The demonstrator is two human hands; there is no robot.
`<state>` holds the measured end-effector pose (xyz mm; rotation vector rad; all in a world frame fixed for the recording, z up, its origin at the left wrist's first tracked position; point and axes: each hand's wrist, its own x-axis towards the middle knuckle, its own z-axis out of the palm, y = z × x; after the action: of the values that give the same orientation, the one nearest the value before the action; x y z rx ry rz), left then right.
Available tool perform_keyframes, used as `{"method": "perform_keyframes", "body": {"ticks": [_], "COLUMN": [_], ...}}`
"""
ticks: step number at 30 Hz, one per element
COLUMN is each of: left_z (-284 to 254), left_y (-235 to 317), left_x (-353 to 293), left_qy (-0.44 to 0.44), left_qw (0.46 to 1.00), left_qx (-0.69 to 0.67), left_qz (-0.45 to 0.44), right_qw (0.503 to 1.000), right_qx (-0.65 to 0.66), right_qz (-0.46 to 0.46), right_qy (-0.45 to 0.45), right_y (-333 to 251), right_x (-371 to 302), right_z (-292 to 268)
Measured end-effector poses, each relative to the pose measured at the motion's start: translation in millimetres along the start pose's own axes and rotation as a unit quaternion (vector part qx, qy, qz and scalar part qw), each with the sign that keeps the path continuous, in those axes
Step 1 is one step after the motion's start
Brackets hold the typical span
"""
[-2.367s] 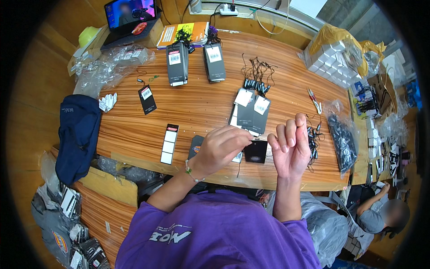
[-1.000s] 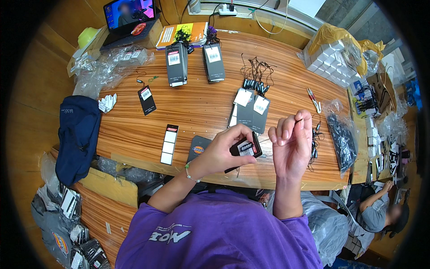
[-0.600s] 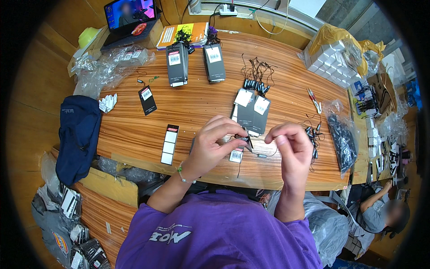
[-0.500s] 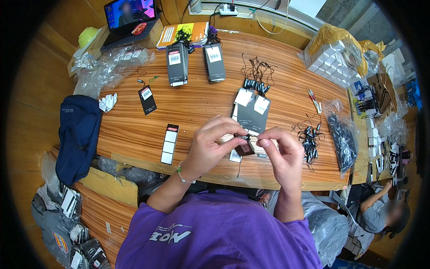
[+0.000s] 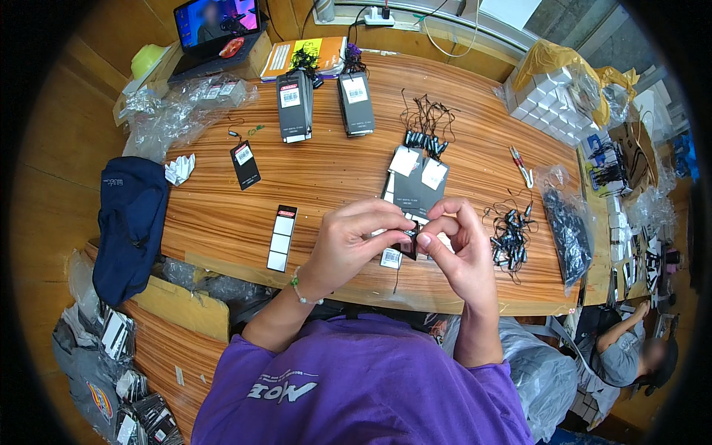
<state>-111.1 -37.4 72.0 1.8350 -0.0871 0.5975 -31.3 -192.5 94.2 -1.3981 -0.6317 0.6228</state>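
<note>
In front of my chest, a small dark hang tag [image 5: 409,246] is held tilted between both hands. My left hand [image 5: 343,243] pinches it from the left with thumb and fingers. From the right, the bent fingers and thumb of my right hand [image 5: 461,256] close at its edge; the fingertips partly hide the contact. A thin black string dangles below. Just beyond my fingers lie dark grey hang tags [image 5: 417,187] with white stickers and black strings fanned out at their far end. Right of my right hand is a loose heap of black strings [image 5: 512,236].
Two stacks of dark tags [image 5: 295,111] stand at the back. A single tag [image 5: 244,167] and a white-panelled strip [image 5: 281,239] lie left. Snips [image 5: 521,167], a bag of black strings [image 5: 565,230] and white boxes [image 5: 545,104] are right. Another person [image 5: 627,352] sits far right.
My right hand has shifted slightly left, bringing its thumb against the small tag's edge. The tag has turned to a narrower angle; my left hand keeps its pinch.
</note>
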Motion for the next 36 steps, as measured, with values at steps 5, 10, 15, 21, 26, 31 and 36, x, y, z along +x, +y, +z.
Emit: {"method": "perform_keyframes", "body": {"ticks": [5,10,15,21,26,31,36], "left_z": [-6,-9,-6,-2,-5,13,54], "left_y": [6,8,11,9,-6,-22,-29], "left_x": [5,4,-1,-1,12,-5,-26], "left_qy": [-0.062,-0.073,-0.073,-0.044,-0.035,0.036,0.004], "left_qw": [0.998,0.995,0.979,0.989,0.997,0.996,0.969], "left_qx": [0.008,-0.042,-0.133,-0.108,0.064,0.068,-0.179], "left_qz": [-0.012,-0.061,-0.138,-0.093,-0.012,-0.036,-0.171], "right_qw": [0.996,0.988,0.982,0.987,0.993,0.912,0.894], "right_qx": [0.052,0.138,0.172,0.135,0.095,0.408,0.435], "right_qz": [0.06,0.05,-0.036,-0.082,-0.006,0.022,-0.097], "right_qy": [-0.038,-0.045,-0.07,-0.037,-0.074,-0.027,0.048], "right_y": [1,10,33,36,50,61,75], "right_x": [1,2,1,4,9,12,22], "right_z": [-7,-4,-4,5,10,8,6]}}
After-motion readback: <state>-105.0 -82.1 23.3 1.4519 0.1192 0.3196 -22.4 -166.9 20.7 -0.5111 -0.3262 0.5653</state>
